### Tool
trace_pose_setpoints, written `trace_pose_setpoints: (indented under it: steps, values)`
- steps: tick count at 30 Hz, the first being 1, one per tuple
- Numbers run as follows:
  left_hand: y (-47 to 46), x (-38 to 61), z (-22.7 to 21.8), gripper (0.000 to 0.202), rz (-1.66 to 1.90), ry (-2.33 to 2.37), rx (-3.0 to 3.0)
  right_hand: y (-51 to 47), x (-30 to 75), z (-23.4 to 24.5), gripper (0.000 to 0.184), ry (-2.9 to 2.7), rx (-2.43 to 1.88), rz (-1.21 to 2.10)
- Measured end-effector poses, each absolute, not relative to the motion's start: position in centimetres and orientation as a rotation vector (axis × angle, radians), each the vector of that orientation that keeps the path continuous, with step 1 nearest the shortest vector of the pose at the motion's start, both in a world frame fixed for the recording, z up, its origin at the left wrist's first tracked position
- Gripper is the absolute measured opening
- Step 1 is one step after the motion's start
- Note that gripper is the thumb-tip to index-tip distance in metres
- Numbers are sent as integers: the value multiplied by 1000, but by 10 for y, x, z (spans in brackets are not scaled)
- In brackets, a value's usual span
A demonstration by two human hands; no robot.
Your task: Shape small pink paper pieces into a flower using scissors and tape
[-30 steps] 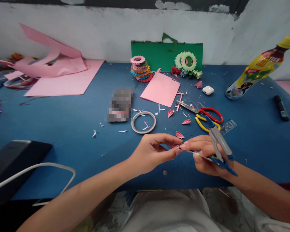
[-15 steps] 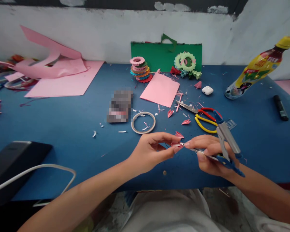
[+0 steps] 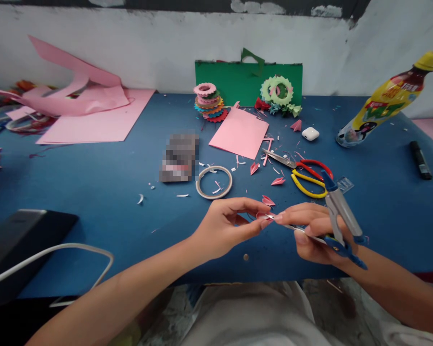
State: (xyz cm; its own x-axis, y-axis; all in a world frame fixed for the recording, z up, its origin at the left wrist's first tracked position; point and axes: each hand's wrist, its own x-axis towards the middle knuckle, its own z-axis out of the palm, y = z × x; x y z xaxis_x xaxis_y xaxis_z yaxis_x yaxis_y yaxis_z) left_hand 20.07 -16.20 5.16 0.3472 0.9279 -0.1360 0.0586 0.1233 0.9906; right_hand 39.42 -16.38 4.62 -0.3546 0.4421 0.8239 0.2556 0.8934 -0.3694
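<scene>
My left hand (image 3: 225,223) pinches a small folded pink paper piece (image 3: 262,216) between thumb and fingertips. In my right hand (image 3: 315,230) is a drawing compass with blue ends and a grey leg (image 3: 346,211); its thin metal leg points left at the paper piece. The fingertips of both hands nearly meet there. Just beyond lies another folded pink piece (image 3: 268,200), with two more pink pieces (image 3: 278,181) farther back. Red-and-yellow-handled scissors (image 3: 312,175) lie half open behind my right hand.
A tape roll (image 3: 199,182), a blurred-out flat item (image 3: 179,158) and a pink paper sheet (image 3: 240,132) lie ahead. Farther back are stacked paper rings (image 3: 206,103) and a green board (image 3: 223,77). At right stand a bottle (image 3: 386,101) and a marker (image 3: 420,161). Paper scraps are scattered about.
The compass and my right hand have shifted very slightly. The metal tip still meets the pink paper piece in my left fingers; the other things look the same.
</scene>
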Motion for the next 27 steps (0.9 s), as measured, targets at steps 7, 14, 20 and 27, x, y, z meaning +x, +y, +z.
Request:
trace_pose_setpoints:
  steps: [7, 14, 20, 27]
  values:
    - [-161, 200, 50, 24, 846, 1000, 1316, -165, 394, 45, 18, -1942, -529, 220]
    - [-162, 199, 49, 22, 867, 979, 1304, -165, 396, 54, 15, -2015, -558, 160]
    - [-162, 200, 51, 23, 862, 981, 1288, -166, 398, 53, 20, -2038, -582, 185]
    - [-163, 200, 50, 21, 871, 964, 1288, -165, 396, 48, 17, -1961, -545, 196]
